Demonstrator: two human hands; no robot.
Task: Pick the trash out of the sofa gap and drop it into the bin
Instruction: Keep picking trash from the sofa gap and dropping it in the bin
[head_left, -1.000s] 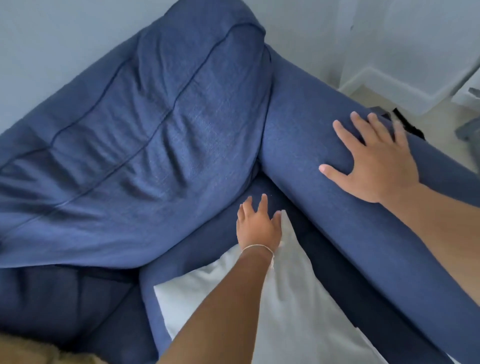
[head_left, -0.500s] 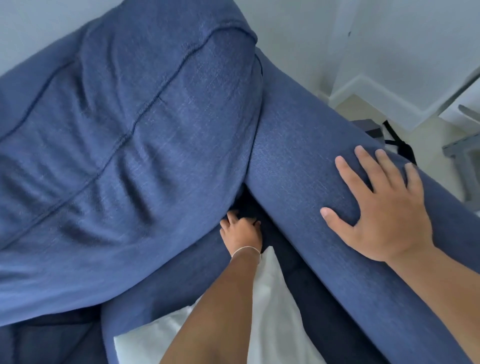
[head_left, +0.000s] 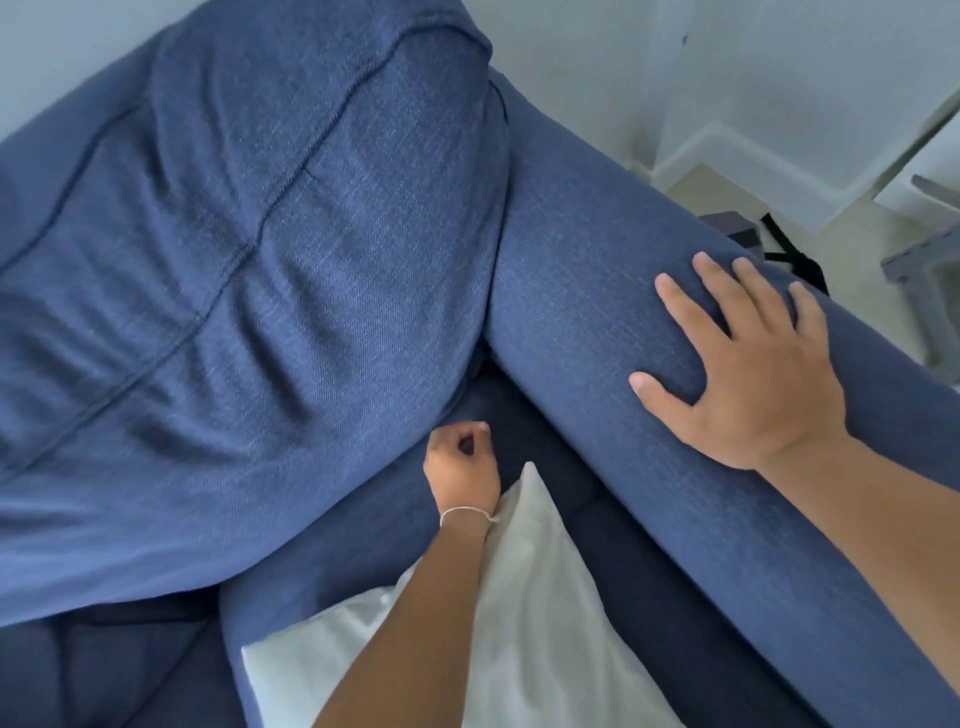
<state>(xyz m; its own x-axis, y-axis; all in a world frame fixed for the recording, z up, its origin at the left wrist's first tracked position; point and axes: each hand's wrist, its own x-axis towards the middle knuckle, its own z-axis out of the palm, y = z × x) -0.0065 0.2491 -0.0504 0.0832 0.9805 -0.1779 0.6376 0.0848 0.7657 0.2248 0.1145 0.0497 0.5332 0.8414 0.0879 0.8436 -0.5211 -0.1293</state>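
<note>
My left hand, with a thin bracelet at the wrist, is curled shut just below the dark gap where the blue back cushion meets the armrest. A small dark spot shows between its thumb and fingers; I cannot tell whether that is an object or shadow. No trash is plainly visible. My right hand lies flat on top of the armrest with its fingers spread, holding nothing. No bin is in view.
A white pillow lies on the blue seat under my left forearm. Past the armrest, on the pale floor, are a black strap and a grey furniture leg. White walls and skirting stand behind.
My left hand went from open over the pillow into the gap, then drew back a little with its fingers curled shut. My right hand stayed on the armrest.
</note>
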